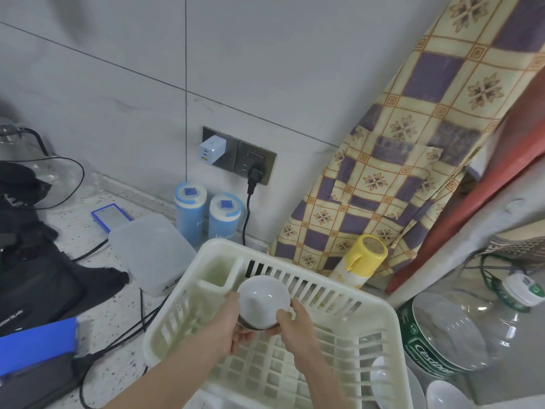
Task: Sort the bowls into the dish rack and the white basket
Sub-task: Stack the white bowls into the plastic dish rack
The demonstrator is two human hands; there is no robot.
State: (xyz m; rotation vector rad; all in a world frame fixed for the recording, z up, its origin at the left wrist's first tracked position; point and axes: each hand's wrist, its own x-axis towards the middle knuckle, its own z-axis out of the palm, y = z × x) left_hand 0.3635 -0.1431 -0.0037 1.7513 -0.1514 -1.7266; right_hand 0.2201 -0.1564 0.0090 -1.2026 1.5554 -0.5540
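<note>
A white bowl (263, 302) is held by both hands above the white basket (380, 314).

The bowl is grasped by the left hand (227, 323) at its 9 o'clock edge and by the right hand (290, 321) at its 4 o'clock edge, fingers curled round the rim. It is kept over the basket's far part, near the small corner compartment at 10 o'clock. The slotted floor toward 5 o'clock is seen bare. More bowls (442, 394) lie just outside the basket's rim at 4 o'clock.

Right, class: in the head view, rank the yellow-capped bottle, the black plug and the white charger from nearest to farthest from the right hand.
From the right hand:
1. Yellow-capped bottle, just beyond the basket's far right rim.
2. Black plug, in the wall socket.
3. White charger, left of the plug.
</note>
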